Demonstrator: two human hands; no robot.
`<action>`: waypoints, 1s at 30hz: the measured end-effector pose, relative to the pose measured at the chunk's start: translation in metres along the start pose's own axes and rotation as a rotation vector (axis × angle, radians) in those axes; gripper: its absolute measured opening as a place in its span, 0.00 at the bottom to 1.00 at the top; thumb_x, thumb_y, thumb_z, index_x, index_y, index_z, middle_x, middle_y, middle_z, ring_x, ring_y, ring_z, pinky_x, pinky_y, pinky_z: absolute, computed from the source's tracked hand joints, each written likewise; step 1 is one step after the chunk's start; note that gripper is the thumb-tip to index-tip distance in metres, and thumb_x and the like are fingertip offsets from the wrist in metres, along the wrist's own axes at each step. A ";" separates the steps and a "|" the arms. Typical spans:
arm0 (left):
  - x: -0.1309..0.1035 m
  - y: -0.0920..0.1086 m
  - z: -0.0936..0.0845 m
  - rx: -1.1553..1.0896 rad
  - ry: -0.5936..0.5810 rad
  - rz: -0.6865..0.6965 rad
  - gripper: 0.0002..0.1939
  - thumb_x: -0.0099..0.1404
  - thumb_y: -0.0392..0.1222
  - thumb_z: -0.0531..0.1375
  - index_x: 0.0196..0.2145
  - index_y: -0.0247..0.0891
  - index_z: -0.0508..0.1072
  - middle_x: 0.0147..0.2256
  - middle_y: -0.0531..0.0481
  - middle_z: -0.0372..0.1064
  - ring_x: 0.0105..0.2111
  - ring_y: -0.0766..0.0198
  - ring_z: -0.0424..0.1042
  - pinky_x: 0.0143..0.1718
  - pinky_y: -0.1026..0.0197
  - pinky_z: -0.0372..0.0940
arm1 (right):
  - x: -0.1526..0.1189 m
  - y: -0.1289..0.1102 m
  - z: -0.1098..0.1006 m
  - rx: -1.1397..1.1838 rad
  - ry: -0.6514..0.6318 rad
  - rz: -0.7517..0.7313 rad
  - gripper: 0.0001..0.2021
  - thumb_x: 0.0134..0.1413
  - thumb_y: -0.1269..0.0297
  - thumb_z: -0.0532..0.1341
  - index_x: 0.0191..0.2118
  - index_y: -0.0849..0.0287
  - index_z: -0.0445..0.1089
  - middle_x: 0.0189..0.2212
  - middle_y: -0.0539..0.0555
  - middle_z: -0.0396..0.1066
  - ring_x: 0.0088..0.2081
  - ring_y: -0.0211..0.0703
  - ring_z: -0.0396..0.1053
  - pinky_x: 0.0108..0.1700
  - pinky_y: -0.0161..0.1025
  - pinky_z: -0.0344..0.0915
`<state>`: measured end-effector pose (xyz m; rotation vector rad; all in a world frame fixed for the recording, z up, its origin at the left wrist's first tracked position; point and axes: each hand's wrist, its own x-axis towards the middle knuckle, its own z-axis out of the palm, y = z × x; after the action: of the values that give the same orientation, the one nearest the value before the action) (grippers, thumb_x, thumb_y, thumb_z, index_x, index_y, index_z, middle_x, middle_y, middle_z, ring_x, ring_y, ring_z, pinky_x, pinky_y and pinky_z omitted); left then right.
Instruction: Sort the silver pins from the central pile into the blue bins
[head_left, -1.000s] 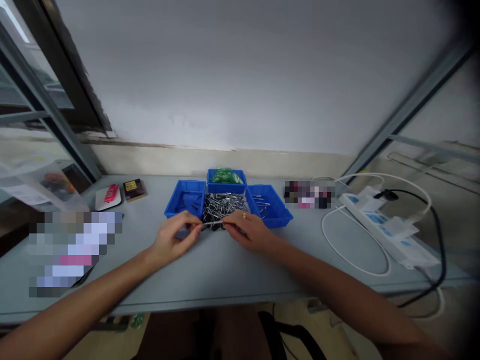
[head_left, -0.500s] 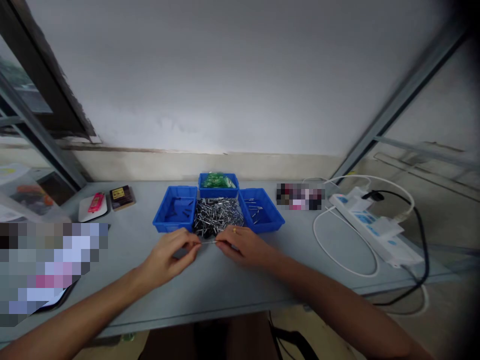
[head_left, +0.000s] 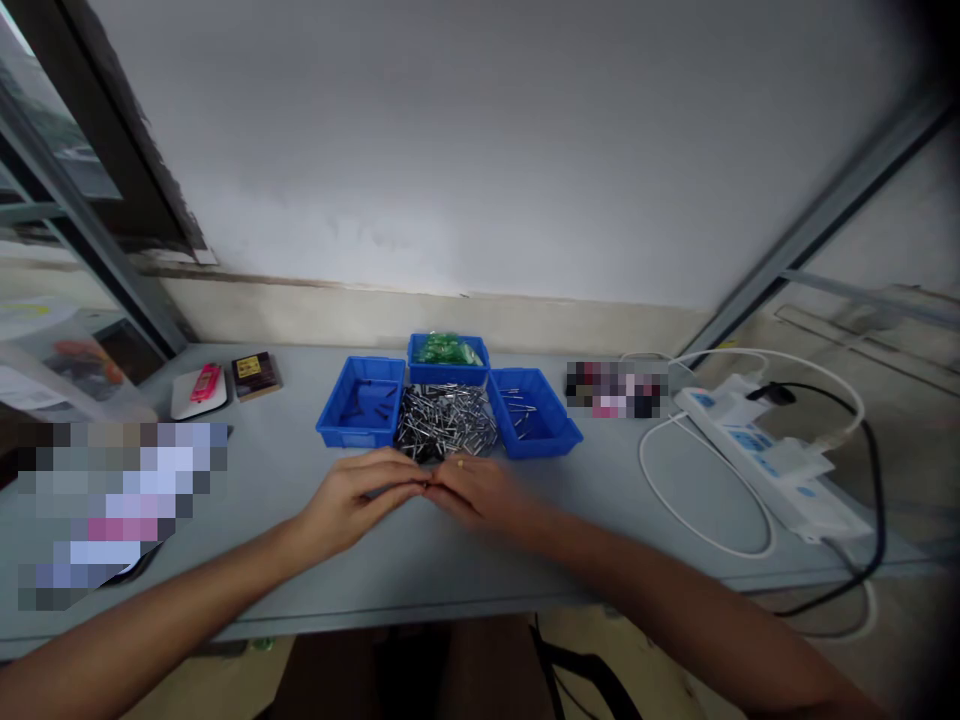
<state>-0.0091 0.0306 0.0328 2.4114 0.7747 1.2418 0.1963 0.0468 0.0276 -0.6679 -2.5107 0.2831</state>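
My left hand (head_left: 360, 497) and my right hand (head_left: 476, 490) meet fingertip to fingertip just in front of a pile of thin metal and black parts (head_left: 448, 420). Both are pinched closed at a small dark piece between them, mostly hidden by the fingers. Left of the pile, a blue tray (head_left: 360, 438) holds a few small black pieces. The blue tray on the right (head_left: 551, 440) has several thin silver rods in it. Behind the pile, another blue tray (head_left: 448, 374) contains green plastic-wrapped items (head_left: 444, 349).
A white power strip (head_left: 780, 470) with looping cables lies at the right. On the left are a pink object (head_left: 206, 383) on a white pad, a dark box (head_left: 256, 376), a blurred-out flat object (head_left: 127, 500) and a clear plastic container (head_left: 75, 370). A blurred-out item (head_left: 615, 388) sits behind right.
My hands have come together, closing the small gap where a thin rod showed between the fingertips. The whole view has shifted slightly, so the trays appear a little further right and higher.
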 end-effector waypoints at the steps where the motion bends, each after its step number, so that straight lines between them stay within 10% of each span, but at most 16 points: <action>1: -0.001 0.000 0.000 -0.008 -0.009 -0.022 0.07 0.63 0.35 0.58 0.38 0.39 0.74 0.34 0.50 0.75 0.35 0.66 0.73 0.37 0.65 0.69 | 0.000 0.001 -0.001 0.005 -0.006 -0.005 0.13 0.64 0.62 0.49 0.36 0.60 0.68 0.29 0.53 0.71 0.32 0.37 0.67 0.36 0.34 0.63; 18: 0.026 -0.008 -0.001 0.095 -0.289 -0.108 0.10 0.66 0.42 0.55 0.37 0.38 0.74 0.31 0.50 0.72 0.33 0.66 0.69 0.34 0.65 0.65 | -0.005 0.010 -0.015 0.081 0.087 0.110 0.08 0.62 0.64 0.52 0.42 0.59 0.65 0.33 0.53 0.71 0.36 0.38 0.69 0.39 0.36 0.64; 30: 0.014 -0.011 -0.008 0.277 -0.166 -0.013 0.10 0.67 0.41 0.54 0.43 0.38 0.72 0.33 0.49 0.72 0.35 0.64 0.68 0.36 0.61 0.66 | -0.005 0.018 -0.020 -0.036 0.094 0.121 0.10 0.63 0.63 0.51 0.38 0.59 0.67 0.31 0.53 0.72 0.35 0.38 0.69 0.38 0.36 0.64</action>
<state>-0.0124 0.0477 0.0407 2.6811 0.9642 0.9668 0.2180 0.0608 0.0365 -0.8302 -2.3956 0.2444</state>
